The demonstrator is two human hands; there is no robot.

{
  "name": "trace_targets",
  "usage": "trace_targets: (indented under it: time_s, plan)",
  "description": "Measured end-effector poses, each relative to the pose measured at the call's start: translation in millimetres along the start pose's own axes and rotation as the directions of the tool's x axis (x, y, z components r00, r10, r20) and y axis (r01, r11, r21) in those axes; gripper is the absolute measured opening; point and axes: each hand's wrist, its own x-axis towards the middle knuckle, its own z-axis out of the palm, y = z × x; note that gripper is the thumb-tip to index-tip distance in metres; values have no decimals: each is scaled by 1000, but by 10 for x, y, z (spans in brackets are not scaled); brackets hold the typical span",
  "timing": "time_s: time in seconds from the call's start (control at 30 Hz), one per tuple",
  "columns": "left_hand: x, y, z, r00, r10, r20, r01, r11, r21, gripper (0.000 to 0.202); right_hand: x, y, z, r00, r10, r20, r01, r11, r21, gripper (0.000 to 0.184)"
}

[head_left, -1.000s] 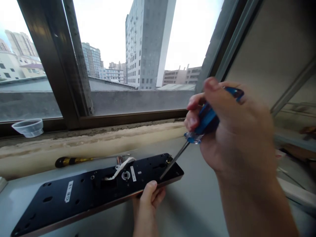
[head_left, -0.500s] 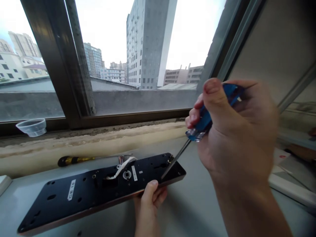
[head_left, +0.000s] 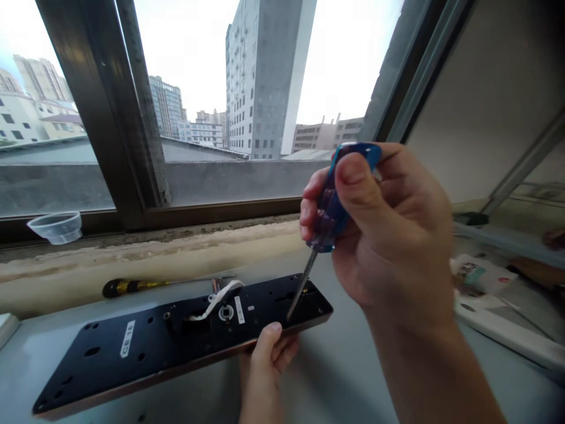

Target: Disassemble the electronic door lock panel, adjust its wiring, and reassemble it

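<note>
A long black lock panel (head_left: 145, 347) with a copper-coloured edge lies on the grey table, back side up, with a white ribbon cable (head_left: 216, 299) curling out near its middle. My left hand (head_left: 265, 368) grips its near edge, thumb on top. My right hand (head_left: 388, 235) is closed around a blue-handled screwdriver (head_left: 329, 209). Its metal shaft slants down to the panel's right end, and the tip rests on the black face there.
A second screwdriver (head_left: 132, 287) with a black and yellow handle lies behind the panel. A clear plastic cup (head_left: 56, 227) sits on the window sill at left. White boxes and papers (head_left: 485, 282) lie on the table at right. The window frame stands close behind.
My right hand has swung left and the blue screwdriver now stands steeper, its tip staying at the same spot on the panel. My left hand and the panel have hardly moved.
</note>
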Motion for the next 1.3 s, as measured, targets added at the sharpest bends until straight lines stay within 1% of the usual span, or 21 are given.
trace_targets:
  time_s: [0.07, 0.1, 0.13, 0.2, 0.3, 0.37, 0.47, 0.53, 0.57, 0.63, 0.7, 0.77, 0.83, 0.87, 0.93, 1.0, 1.1, 1.3]
  plan:
    - [-19, 5, -6, 1000, 1, 6, -1, 1000, 8, 35, -23, 29, 70, 988, -32, -151, 24, 998, -55, 14]
    - [-27, 7, -10, 1000, -4, 6, 4, 1000, 19, 38, -29, 44, 88, 977, -48, -206, 34, 997, -72, 15]
    - [-32, 8, -15, 1000, -11, 4, 11, 999, 31, 41, -29, 57, 94, 970, -57, -238, 39, 996, -80, 15]
    - [-32, 8, -27, 1000, -22, 4, 22, 999, 43, 43, -15, 75, 73, 972, -52, -228, 38, 997, -64, 15]
    - [-18, 7, -33, 999, -33, 7, 33, 999, 36, 36, 26, 82, 5, 991, -6, -137, 8, 1000, 9, 11]
    - [-13, 16, -24, 1000, -29, 5, 29, 999, 27, 33, 52, 74, -35, 994, 21, -108, -16, 999, 49, 9]
    - [-20, 35, -2, 1000, -20, -1, 20, 1000, 15, 33, 69, 54, -70, 998, 11, -65, -6, 997, 77, 8]
    - [-27, 41, 6, 1000, -17, 7, 17, 1000, 14, 35, 67, 42, -80, 1000, -2, 11, 0, 995, 100, 10]
    - [-31, 40, 6, 1000, -17, 13, 16, 1000, 17, 35, 64, 36, -83, 998, 4, 69, -12, 993, 117, 13]
    - [-36, 34, -1, 1000, -10, 23, 9, 999, 34, 36, 60, 27, -87, 979, 21, 204, -54, 986, 158, 20]
    - [-41, 27, -11, 1000, -2, 22, 1, 999, 53, 38, 62, 22, -93, 947, 21, 322, -93, 973, 210, 23]
    - [-44, 25, -21, 1000, 2, 19, -4, 998, 63, 42, 69, 23, -98, 928, 20, 372, -122, 960, 253, 24]
    - [-42, 26, -28, 1000, 4, 19, -6, 998, 57, 45, 77, 33, -100, 936, 25, 351, -130, 951, 280, 27]
    - [-39, 27, -30, 1000, 3, 17, -4, 999, 53, 45, 81, 42, -99, 946, 28, 322, -125, 951, 284, 28]
    - [-31, 26, -34, 1000, -2, 15, 2, 999, 41, 44, 83, 65, -91, 972, 42, 233, -106, 957, 270, 26]
    - [-25, 23, -36, 1000, -8, 11, 8, 1000, 28, 40, 78, 89, -80, 990, 60, 127, -88, 971, 223, 21]
    - [-24, 16, -40, 1000, -10, 15, 9, 1000, 17, 35, 61, 101, -65, 997, 72, 14, -73, 986, 152, 13]
    - [-13, 9, -40, 999, -11, 40, 11, 1000, 8, 23, 36, 56, -40, 999, 21, -25, -19, 997, 71, 10]
